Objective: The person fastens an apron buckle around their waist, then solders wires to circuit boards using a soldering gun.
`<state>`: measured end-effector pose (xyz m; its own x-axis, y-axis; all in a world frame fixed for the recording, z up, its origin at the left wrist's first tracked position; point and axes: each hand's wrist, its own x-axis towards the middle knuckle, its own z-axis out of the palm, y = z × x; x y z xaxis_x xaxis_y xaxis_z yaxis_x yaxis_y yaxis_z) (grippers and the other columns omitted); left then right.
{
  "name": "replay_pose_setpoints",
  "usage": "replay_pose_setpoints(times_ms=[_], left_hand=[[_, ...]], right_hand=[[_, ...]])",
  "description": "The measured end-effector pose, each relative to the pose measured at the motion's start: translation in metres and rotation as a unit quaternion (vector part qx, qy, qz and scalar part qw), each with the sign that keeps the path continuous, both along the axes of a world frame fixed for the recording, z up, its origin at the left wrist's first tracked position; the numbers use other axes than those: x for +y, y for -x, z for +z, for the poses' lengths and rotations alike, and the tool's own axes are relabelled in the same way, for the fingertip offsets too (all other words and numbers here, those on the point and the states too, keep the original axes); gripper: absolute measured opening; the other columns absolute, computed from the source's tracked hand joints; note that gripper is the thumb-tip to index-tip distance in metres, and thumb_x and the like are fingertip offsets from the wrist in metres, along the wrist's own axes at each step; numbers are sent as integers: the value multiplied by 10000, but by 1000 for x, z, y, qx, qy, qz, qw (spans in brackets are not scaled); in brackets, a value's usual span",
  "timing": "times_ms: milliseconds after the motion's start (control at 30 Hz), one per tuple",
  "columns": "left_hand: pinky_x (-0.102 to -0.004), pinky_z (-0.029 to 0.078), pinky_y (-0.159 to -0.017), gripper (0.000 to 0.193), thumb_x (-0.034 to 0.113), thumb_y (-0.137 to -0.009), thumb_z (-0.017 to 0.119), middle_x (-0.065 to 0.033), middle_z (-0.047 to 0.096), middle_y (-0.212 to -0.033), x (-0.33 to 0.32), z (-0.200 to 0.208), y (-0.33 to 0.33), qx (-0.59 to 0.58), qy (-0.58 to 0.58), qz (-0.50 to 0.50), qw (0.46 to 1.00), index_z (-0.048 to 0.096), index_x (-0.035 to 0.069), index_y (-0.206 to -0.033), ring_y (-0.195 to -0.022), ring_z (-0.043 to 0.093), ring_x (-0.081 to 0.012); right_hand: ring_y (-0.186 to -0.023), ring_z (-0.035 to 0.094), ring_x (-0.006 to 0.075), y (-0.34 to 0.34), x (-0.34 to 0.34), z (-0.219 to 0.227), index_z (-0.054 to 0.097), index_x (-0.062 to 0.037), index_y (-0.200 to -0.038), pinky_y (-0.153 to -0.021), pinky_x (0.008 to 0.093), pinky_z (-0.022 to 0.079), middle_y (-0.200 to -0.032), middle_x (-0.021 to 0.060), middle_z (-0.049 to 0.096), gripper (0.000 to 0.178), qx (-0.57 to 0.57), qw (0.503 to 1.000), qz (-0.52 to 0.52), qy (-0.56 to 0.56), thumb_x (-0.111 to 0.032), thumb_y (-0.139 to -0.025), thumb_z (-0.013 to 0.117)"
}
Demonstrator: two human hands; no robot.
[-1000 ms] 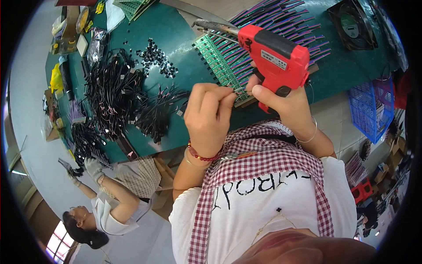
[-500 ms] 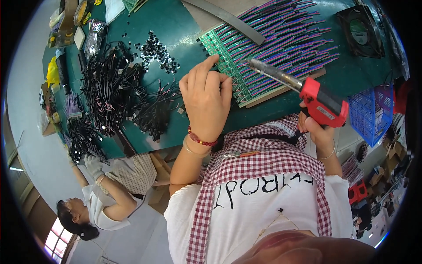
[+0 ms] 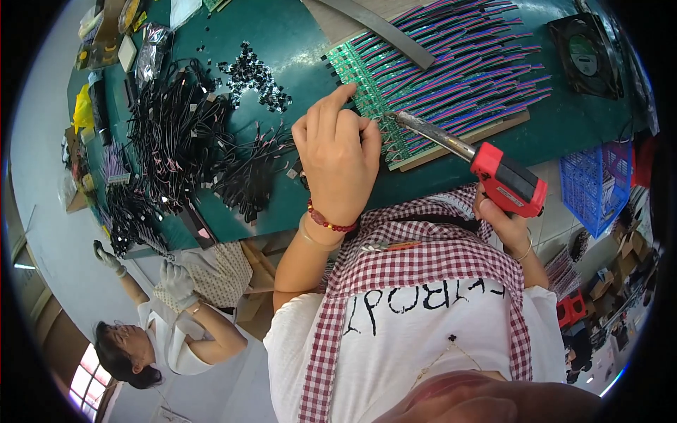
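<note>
My left hand (image 3: 337, 151) rests palm down on the near end of a row of green circuit strips (image 3: 367, 77), index finger stretched out, nothing gripped in it. Coloured wires (image 3: 465, 67) fan out from the strips across a board. My right hand (image 3: 509, 224) grips a red soldering gun (image 3: 508, 180) by its handle. The gun's metal tip (image 3: 398, 118) points left and touches the strips right beside my left fingers.
Piles of black cable assemblies (image 3: 176, 134) and small black connectors (image 3: 254, 70) lie on the green table (image 3: 282, 35) to the left. A black fan (image 3: 585, 49) sits far right, a blue basket (image 3: 589, 183) below it. A gloved co-worker (image 3: 169, 310) works at lower left.
The soldering gun came down from above the strips to the right, and its tip now meets the strip ends. My left hand flattened onto the strips.
</note>
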<state>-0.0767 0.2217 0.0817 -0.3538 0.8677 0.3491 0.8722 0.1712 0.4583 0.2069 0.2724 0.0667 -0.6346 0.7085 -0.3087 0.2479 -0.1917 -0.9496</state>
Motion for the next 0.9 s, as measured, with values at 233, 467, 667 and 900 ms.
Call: replay_pose_setpoints(times_ms=[233,467,667,900], left_hand=[[-389,398,-831,182,15,-698,693,-101,637,-1123,1,0,-1,6,4,11,1000,519,50,-739,-971,587,-279],[-388,403,-816,174,8,-699,680,-109,635,-1120,1,-2,0,3,-3,8,1000,515,47,-739,-967,587,-283],[-390,402,-819,172,5,-696,677,-109,634,-1123,2,-1,0,5,-2,8,1000,517,46,-743,-971,585,-283],[-390,403,-818,169,-2,-686,669,-111,633,-1122,1,-1,0,0,0,7,1000,519,47,-746,-970,586,-285]], right_hand=[[-651,510,133,4,-3,7,517,34,-1120,-610,271,418,-744,52,536,288,-7,999,28,-25,-118,-887,587],[-658,498,145,-1,-5,8,472,40,-1260,-618,295,419,-763,61,540,405,26,999,0,33,-101,-895,576],[-689,514,137,-1,-5,4,476,28,-1251,-636,291,435,-787,59,550,387,-2,999,41,-27,-75,-893,581],[-711,525,133,1,-5,2,494,21,-1195,-666,281,443,-787,50,551,332,-22,996,66,-59,-74,-891,588]])
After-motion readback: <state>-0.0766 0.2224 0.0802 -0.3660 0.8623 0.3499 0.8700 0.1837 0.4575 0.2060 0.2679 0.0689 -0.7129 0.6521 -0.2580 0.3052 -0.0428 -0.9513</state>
